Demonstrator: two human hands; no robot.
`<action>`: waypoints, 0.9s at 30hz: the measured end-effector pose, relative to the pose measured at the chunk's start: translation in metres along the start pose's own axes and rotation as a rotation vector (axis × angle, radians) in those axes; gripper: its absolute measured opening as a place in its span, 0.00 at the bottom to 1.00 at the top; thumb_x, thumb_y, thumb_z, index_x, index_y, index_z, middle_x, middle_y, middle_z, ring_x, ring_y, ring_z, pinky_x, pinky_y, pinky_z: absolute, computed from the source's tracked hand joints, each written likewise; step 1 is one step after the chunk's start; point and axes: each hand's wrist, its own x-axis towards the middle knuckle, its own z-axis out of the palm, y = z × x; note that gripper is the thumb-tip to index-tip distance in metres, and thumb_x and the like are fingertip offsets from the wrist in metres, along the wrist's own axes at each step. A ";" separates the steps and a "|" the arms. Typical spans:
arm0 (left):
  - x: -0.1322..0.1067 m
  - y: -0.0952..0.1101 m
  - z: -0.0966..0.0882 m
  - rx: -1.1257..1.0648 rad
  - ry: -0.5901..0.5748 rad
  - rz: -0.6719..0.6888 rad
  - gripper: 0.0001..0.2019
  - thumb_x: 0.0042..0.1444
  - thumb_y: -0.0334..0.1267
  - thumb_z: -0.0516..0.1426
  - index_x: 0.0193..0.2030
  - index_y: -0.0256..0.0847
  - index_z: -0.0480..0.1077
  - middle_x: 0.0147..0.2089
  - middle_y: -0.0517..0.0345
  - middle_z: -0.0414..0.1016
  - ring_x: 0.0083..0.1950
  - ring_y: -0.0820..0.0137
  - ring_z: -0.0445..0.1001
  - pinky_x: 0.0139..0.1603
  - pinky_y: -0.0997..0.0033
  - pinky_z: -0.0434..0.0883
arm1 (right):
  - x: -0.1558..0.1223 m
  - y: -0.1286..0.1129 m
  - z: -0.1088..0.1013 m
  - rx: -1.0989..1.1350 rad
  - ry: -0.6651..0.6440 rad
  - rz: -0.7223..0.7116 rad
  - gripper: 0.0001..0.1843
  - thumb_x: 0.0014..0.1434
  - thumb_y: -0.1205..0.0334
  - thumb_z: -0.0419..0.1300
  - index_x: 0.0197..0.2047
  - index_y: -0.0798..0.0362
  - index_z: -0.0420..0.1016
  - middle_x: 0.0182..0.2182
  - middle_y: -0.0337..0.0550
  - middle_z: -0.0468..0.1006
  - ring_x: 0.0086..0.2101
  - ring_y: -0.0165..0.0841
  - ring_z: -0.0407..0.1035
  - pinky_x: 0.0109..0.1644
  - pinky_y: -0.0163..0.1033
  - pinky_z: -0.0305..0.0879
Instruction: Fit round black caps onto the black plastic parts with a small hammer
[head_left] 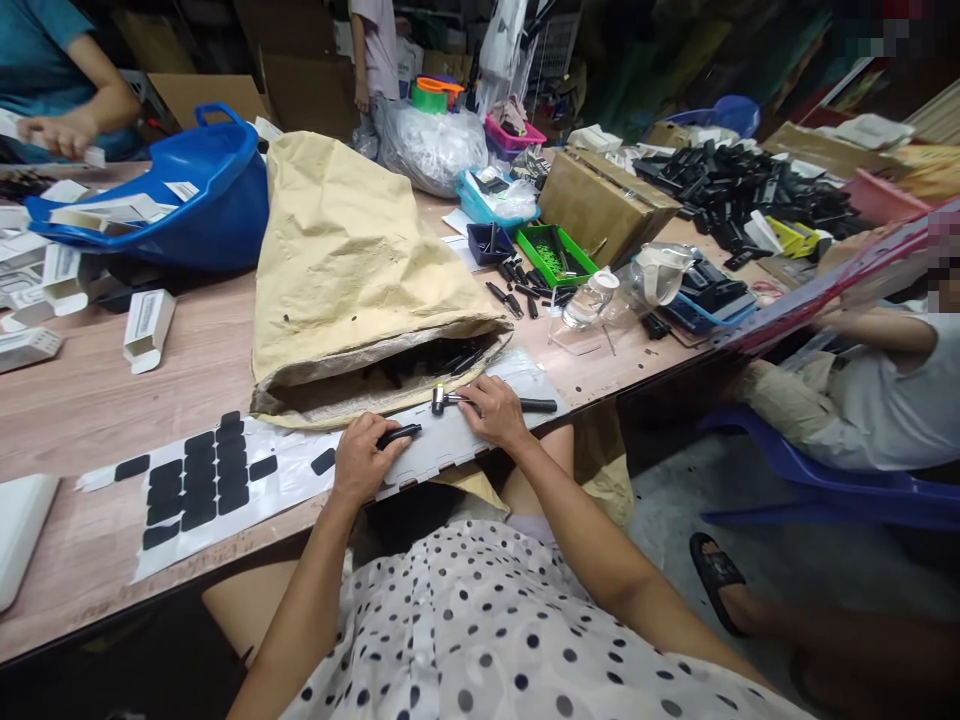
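Note:
My left hand [361, 458] is closed on a black oblong piece [399, 436], which sticks out between thumb and fingers over a grey board [442, 440]. My right hand [493, 410] lies over a small hammer [538, 405], fingers curled at its handle; the metal head with a yellowish face points left. Right behind both hands, the mouth of a large tan sack [352, 250] gapes open, with dark pieces [427, 362] inside. To the left, a white sheet [262, 500] carries several black rounded stickers [199, 480].
White boxes [148, 328] and a blue basin [202, 200] stand left. Rightward are a green tray [556, 253], a clear bottle [591, 298], a carton [600, 205] and a heap of black parts [735, 190]. One person [885, 380] sits at right; another person's hand [64, 132] is at far left.

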 end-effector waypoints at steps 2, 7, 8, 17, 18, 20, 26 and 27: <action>-0.001 0.004 -0.004 -0.035 0.005 0.007 0.09 0.59 0.45 0.59 0.39 0.46 0.78 0.35 0.57 0.76 0.42 0.62 0.73 0.46 0.61 0.71 | 0.001 -0.001 0.000 -0.006 -0.013 0.005 0.11 0.65 0.61 0.59 0.47 0.48 0.81 0.37 0.45 0.74 0.40 0.39 0.64 0.45 0.42 0.61; -0.032 0.034 -0.014 -0.245 -0.128 0.082 0.09 0.61 0.45 0.58 0.40 0.44 0.77 0.36 0.55 0.78 0.39 0.64 0.75 0.42 0.65 0.73 | 0.002 -0.001 0.001 -0.018 -0.012 -0.004 0.10 0.64 0.61 0.59 0.46 0.48 0.81 0.37 0.46 0.74 0.39 0.39 0.64 0.44 0.42 0.61; -0.042 0.040 -0.012 -0.284 -0.190 0.094 0.10 0.62 0.45 0.57 0.41 0.44 0.77 0.36 0.55 0.79 0.37 0.65 0.76 0.41 0.66 0.73 | 0.002 -0.001 0.001 -0.019 -0.012 -0.005 0.10 0.64 0.61 0.59 0.46 0.48 0.81 0.37 0.46 0.74 0.39 0.39 0.64 0.44 0.42 0.61; -0.095 0.006 0.041 -0.007 -0.427 -0.327 0.08 0.51 0.36 0.60 0.39 0.46 0.78 0.35 0.52 0.82 0.39 0.54 0.82 0.38 0.58 0.75 | 0.003 -0.002 0.004 -0.014 -0.009 0.004 0.10 0.64 0.61 0.60 0.46 0.48 0.81 0.38 0.46 0.74 0.40 0.40 0.64 0.44 0.42 0.60; -0.095 0.004 0.040 0.008 -0.450 -0.337 0.10 0.49 0.35 0.61 0.40 0.46 0.78 0.33 0.52 0.82 0.39 0.53 0.82 0.37 0.58 0.75 | 0.003 -0.002 0.004 -0.018 -0.007 0.005 0.10 0.64 0.61 0.60 0.46 0.48 0.81 0.38 0.46 0.74 0.40 0.39 0.64 0.44 0.42 0.60; -0.092 0.012 0.033 -0.053 -0.528 -0.296 0.14 0.47 0.36 0.62 0.43 0.46 0.78 0.31 0.55 0.81 0.36 0.55 0.81 0.37 0.60 0.75 | 0.003 -0.002 0.004 -0.027 -0.004 0.004 0.09 0.64 0.61 0.60 0.45 0.48 0.81 0.37 0.46 0.74 0.39 0.39 0.63 0.43 0.42 0.60; -0.034 0.064 -0.008 -0.358 -0.458 -0.292 0.20 0.57 0.52 0.56 0.48 0.43 0.78 0.31 0.59 0.79 0.25 0.69 0.73 0.29 0.69 0.70 | 0.003 -0.002 0.004 -0.036 0.005 -0.005 0.09 0.63 0.62 0.60 0.45 0.48 0.80 0.37 0.46 0.75 0.40 0.39 0.64 0.43 0.42 0.60; -0.017 0.066 -0.012 -0.313 -0.331 -0.296 0.20 0.56 0.52 0.57 0.48 0.42 0.78 0.31 0.60 0.79 0.26 0.68 0.73 0.30 0.70 0.70 | 0.003 -0.003 0.004 -0.036 0.004 -0.003 0.09 0.63 0.62 0.60 0.45 0.48 0.80 0.37 0.45 0.75 0.39 0.39 0.64 0.43 0.42 0.60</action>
